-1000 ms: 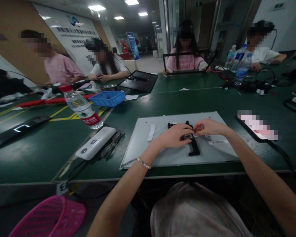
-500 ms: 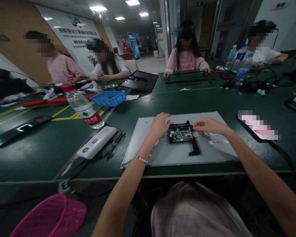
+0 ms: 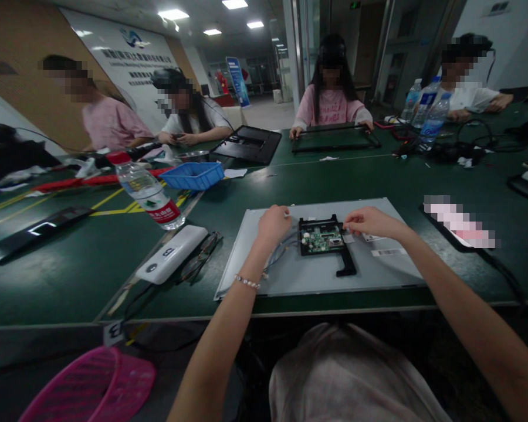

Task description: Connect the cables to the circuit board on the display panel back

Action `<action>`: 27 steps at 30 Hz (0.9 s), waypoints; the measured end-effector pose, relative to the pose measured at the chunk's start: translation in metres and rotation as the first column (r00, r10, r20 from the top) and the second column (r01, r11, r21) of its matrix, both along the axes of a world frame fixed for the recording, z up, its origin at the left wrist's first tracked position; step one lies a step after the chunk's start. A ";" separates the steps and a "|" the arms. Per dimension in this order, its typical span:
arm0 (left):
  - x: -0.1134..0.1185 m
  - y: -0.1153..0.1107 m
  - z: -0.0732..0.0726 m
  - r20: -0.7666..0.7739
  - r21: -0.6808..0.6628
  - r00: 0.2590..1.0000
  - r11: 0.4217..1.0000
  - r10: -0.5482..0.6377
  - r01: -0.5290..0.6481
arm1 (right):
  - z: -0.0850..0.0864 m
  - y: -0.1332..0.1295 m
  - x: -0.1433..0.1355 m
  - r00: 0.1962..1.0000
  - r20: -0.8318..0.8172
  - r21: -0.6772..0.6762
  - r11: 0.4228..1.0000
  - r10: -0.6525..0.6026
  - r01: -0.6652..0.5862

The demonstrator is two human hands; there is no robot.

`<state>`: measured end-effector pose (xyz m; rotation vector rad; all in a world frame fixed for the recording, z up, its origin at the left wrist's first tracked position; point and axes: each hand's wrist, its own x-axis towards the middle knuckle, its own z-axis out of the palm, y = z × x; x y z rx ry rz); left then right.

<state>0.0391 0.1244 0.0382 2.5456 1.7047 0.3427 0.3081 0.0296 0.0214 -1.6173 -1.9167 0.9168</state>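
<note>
A flat grey panel [image 3: 290, 278] lies on the green table before me. On its middle sits a black bracket [image 3: 347, 262] around a green circuit board [image 3: 323, 239]. My left hand [image 3: 274, 225] is over the panel, left of the bracket and apart from it, with its fingers curled; what they hold, if anything, is too small to tell. Thin cables [image 3: 278, 252] run from the board's left side, below that hand. At the bracket's upper right edge, my right hand [image 3: 369, 223] has its thumb and fingertips pinched together; anything between them cannot be made out.
Left of the panel are glasses [image 3: 200, 258], a white power bank [image 3: 172, 254], a water bottle [image 3: 147, 193] and a blue tray [image 3: 192, 176]. A phone [image 3: 460, 223] lies to the right. Across the table, a person holds a black frame [image 3: 334, 149]. A pink basket [image 3: 92, 381] stands below.
My left hand has moved left, away from the bracket's upper left corner, uncovering it and more of the cables. My right hand has hardly moved.
</note>
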 end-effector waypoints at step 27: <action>-0.020 0.013 0.006 -0.155 -0.067 0.986 0.995 0.060 -0.071 | 0.005 -0.001 -0.001 1.000 -0.008 -0.024 0.999 -0.024 0.023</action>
